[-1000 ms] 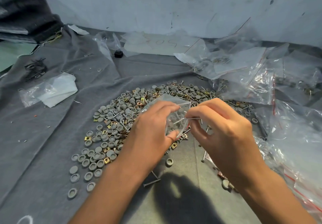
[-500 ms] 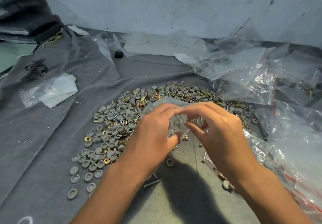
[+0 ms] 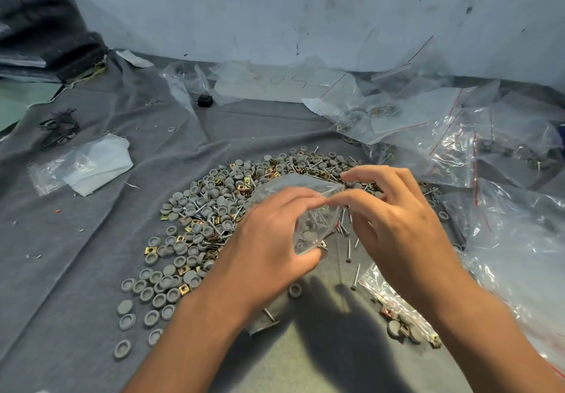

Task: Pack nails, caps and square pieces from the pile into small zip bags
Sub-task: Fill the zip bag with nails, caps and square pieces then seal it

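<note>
left hand (image 3: 269, 239) grips small zip bag (image 3: 308, 209) over pile (image 3: 214, 209); right hand (image 3: 394, 224) pinches bag rim.

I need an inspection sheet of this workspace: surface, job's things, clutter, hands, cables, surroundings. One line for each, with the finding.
Surface: wrinkled grey cloth sheet covers the work area.
Job's things: pile of grey round caps, brass square pieces and steel nails lies in the middle; small clear zip bag held above it, with nails and a cap inside.
Clutter: heap of clear plastic bags on the right; folded white plastic bag on the left; small black block at the back.
Hands: left hand and right hand both pinch the zip bag at its top.
Cables: nothing seen.
Surroundings: stained pale wall behind; dark folded fabric at the far left.
</note>
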Demonstrator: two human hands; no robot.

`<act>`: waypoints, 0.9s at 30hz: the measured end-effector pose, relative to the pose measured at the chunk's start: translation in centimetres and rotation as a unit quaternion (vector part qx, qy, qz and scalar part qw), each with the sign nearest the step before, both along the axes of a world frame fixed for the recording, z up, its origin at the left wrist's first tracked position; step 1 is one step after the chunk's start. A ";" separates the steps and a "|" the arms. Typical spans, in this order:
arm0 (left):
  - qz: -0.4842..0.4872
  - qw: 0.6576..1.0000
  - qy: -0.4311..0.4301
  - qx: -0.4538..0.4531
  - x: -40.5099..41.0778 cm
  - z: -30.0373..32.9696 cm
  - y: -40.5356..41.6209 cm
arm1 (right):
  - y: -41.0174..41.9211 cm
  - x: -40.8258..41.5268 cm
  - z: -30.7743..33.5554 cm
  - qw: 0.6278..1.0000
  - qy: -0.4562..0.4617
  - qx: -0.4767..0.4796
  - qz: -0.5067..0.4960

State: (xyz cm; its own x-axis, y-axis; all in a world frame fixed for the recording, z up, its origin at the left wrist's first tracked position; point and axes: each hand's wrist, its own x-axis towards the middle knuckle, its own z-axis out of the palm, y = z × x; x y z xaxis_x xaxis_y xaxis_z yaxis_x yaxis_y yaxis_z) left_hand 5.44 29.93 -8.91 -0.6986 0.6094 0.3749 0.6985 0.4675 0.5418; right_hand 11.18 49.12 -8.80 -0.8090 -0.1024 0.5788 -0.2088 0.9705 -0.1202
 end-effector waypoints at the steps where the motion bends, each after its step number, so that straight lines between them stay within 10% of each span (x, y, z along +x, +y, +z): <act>1: -0.001 1.000 0.002 0.005 0.0 -0.1 0.0 | 0.0 0.0 0.1 1.000 0.001 0.000 0.001; 16: 0.081 0.980 0.088 0.157 -0.8 1.1 -1.6 | 0.5 0.1 1.0 0.995 0.024 -0.090 0.030; 27: 0.075 0.922 -0.105 0.365 -0.9 1.5 -1.5 | -0.2 0.5 2.2 0.981 0.046 -0.189 0.031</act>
